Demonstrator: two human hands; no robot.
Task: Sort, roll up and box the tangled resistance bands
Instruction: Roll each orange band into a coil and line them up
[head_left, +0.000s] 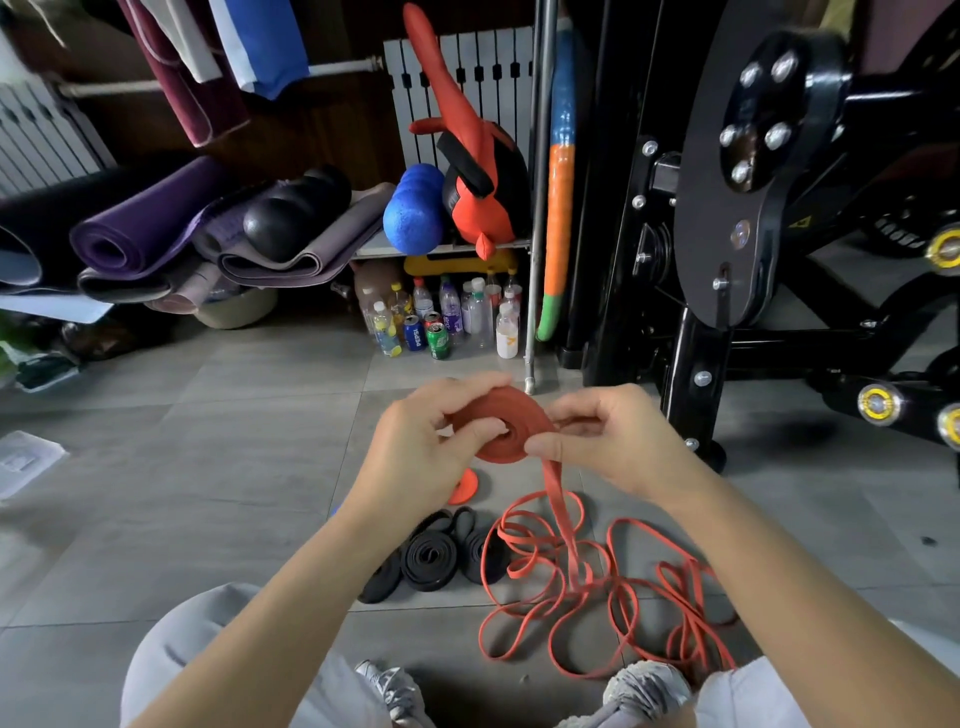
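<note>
A red resistance band is half wound into a flat coil (511, 426) held in the air above the floor. My left hand (431, 441) grips the coil's left side, thumb near its centre. My right hand (608, 441) pinches the coil's right edge where the loose strap (558, 509) drops down. The strap runs into a tangle of red bands (613, 597) on the tiles between my shoes. Three black rolled bands (431, 558) lie on the floor left of the tangle. A small rolled orange band (464, 486) lies on the floor below my left hand.
A black gym machine (753, 234) stands at the right. Bottles and cans (441, 322) sit under a shelf ahead, with rolled yoga mats (156, 228) to the left. A clear plastic box (23, 462) lies at the far left. My grey-trousered knees (208, 660) frame the bottom.
</note>
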